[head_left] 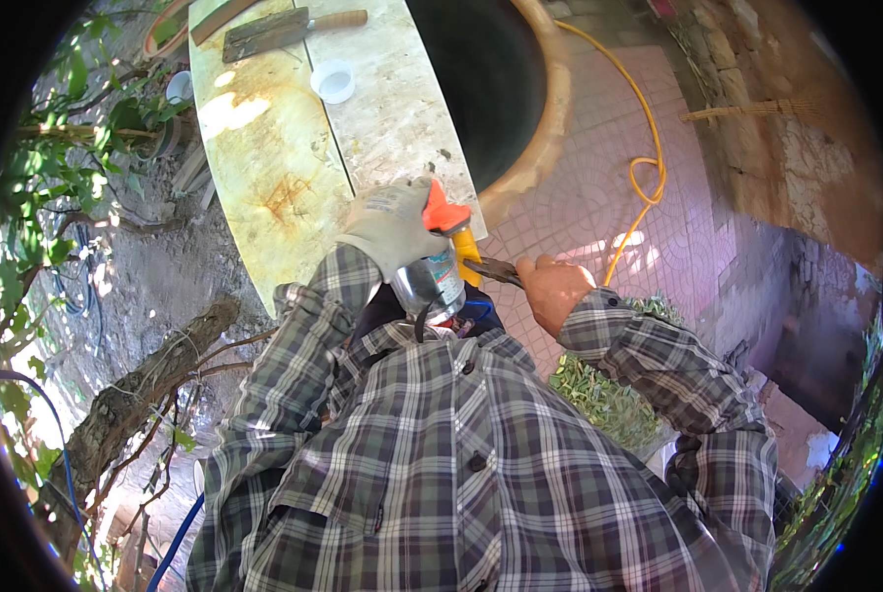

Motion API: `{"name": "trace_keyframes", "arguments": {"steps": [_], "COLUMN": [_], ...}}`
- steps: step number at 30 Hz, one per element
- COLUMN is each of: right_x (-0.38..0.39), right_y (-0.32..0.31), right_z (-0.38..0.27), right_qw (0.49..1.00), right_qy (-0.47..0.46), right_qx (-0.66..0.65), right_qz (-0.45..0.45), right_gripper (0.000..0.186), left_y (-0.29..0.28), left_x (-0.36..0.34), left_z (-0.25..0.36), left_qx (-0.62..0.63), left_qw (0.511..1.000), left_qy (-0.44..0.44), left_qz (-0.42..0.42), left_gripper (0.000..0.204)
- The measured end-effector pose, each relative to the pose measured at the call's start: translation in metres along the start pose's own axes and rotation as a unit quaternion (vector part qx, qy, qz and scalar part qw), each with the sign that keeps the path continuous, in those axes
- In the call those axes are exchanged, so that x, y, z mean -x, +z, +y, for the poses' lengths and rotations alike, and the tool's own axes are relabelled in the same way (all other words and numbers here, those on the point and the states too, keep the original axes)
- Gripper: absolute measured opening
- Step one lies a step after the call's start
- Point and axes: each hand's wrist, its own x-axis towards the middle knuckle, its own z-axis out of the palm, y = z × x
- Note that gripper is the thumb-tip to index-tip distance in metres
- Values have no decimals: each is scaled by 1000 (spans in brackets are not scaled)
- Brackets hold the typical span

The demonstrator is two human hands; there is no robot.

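Observation:
My left hand [387, 227] wears a pale glove and grips an orange-topped tool [443, 209] with a yellow body [466, 252] at the front edge of the pale board [264, 168]. A metal can [440, 286] with a printed label and a dark, curved piece sits just below that hand, against my body; what supports it is hidden. My right hand [555, 291] is bare and closed on a dark metal hand tool [501, 271], probably pliers, whose tip reaches the yellow body.
A wooden-handled trowel [264, 35] and white cup [333, 81] lie on the board. A large dark round basin [550, 118] is behind it. A yellow hose [647, 118] crosses pink paving [599, 148]. Branches [155, 385] are at left, cut leaves [604, 405] below right.

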Motion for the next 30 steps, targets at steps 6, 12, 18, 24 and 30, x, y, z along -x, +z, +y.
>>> {"name": "trace_keyframes", "arguments": {"steps": [6,12,18,24,30], "right_x": [6,25,45,15,-1], "right_y": [10,57,33,41,58], "right_z": [11,34,-7,-9,-16], "right_qw": [995,928,638,503,351], "right_qy": [-18,17,-3,-17,-87], "right_qx": [16,-354,-737,-790,-854], "right_qz": [94,-118,-224,-350,-373], "right_gripper": [22,38,44,54,55], "left_y": [-3,-8,3,3,-6], "left_x": [-2,10,10,10,20], "left_z": [-13,-9,-23,-24,-37], "left_qx": [38,20,2,42,55], "left_qw": [998,999,999,997,996], "left_qy": [27,32,34,62,46], "left_qz": [-46,-34,-11,23,44], "left_gripper": [62,66,71,61,66]}}
